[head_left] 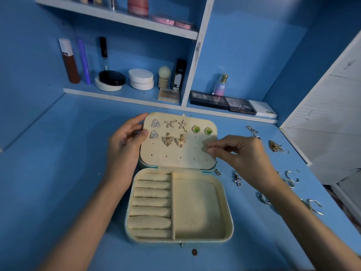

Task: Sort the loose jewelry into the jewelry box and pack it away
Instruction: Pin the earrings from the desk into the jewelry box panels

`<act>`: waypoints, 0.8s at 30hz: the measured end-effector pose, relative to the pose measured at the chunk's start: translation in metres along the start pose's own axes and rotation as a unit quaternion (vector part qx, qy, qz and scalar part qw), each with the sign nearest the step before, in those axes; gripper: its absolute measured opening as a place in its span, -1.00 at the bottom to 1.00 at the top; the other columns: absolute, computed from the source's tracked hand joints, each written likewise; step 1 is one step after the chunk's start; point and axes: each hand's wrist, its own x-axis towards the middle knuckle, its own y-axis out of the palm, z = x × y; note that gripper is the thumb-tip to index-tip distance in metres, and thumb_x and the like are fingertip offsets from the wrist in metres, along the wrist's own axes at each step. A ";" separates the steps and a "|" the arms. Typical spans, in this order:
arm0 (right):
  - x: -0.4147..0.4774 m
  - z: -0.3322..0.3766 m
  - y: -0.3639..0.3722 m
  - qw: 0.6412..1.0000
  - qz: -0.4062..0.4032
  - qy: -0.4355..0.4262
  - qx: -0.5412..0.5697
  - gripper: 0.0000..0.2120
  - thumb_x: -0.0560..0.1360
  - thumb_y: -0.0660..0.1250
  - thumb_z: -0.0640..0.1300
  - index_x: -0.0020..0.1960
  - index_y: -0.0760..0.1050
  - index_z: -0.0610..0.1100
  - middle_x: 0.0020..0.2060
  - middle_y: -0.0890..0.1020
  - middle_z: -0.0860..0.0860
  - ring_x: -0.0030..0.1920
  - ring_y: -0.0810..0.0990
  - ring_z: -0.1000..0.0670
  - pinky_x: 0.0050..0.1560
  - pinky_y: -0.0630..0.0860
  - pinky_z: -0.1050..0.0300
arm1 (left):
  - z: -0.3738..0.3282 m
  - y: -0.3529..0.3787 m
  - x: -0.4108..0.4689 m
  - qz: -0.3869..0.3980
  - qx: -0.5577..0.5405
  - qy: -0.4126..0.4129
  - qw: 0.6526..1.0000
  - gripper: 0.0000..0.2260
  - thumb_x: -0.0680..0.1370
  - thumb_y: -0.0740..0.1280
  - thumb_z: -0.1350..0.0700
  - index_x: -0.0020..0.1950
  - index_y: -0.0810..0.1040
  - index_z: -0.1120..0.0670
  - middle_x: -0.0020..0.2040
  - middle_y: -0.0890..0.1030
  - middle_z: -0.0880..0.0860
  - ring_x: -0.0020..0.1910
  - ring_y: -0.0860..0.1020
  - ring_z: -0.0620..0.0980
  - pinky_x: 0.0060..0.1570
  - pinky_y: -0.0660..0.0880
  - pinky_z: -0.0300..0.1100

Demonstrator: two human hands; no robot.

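1. Down at the near edge of the blue table [58,182], a tiny brown thing [194,251] sits just in front of the jewelry box [229,212]. Can't make out what it is.
2. The box is wide open in the middle of the table. Its base has ring rolls [151,204] on the left and a bare compartment [197,208] on the right.
3. Off to the right of the base are loose silver cuffs [314,207], plus small dangly earrings [237,178] near the hinge.
4. The lid [175,155] stands propped up with studs pinned into it: a triangle pair [155,123], a starfish pair [183,125], a green pair [196,129] and a butterfly pair [167,139].
5. The left hand [127,145] grips the lid's left edge, thumb on the front.
6. The right hand [240,153] has thumb and forefinger pinched together against the lid's right side. Honestly can't tell if anything's between them.
7. Further right lie a gold chain [275,146] and a silver chain [253,131].
8. At the back, shelves hold eyeshadow palettes [241,105], a perfume bottle [221,85] and round jars [141,79].
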 end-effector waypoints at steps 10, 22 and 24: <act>0.016 0.011 0.013 0.997 0.002 -0.042 -0.068 -0.95 0.41 0.45 -0.17 -0.17 0.67 -0.15 -0.33 0.65 -0.10 -0.34 0.48 -0.03 -0.35 0.40 0.30 | -0.005 -0.001 -0.002 0.009 -0.011 0.011 1.000 -0.63 0.52 0.25 0.42 0.04 0.58 -0.05 -0.10 0.63 -0.03 -0.16 0.59 -0.27 -0.15 0.48 -0.41; 0.023 0.013 0.017 0.995 -0.035 0.042 -0.087 -0.88 0.40 0.46 -0.04 -0.23 0.63 -0.08 -0.35 0.61 -0.03 -0.42 0.39 0.16 -0.40 0.34 0.38 | -0.007 -0.001 -0.003 0.013 -0.012 0.017 1.000 -0.62 0.51 0.26 0.42 0.04 0.58 -0.06 -0.09 0.64 -0.03 -0.15 0.60 -0.26 -0.18 0.47 -0.44; 0.023 0.010 0.021 0.990 -0.066 0.027 -0.125 -0.87 0.39 0.47 -0.03 -0.24 0.60 -0.08 -0.35 0.61 -0.04 -0.41 0.42 0.11 -0.33 0.45 0.21 | -0.007 -0.001 -0.004 0.013 -0.011 0.017 1.000 -0.62 0.51 0.26 0.42 0.04 0.58 -0.06 -0.09 0.64 -0.04 -0.15 0.60 -0.26 -0.20 0.47 -0.44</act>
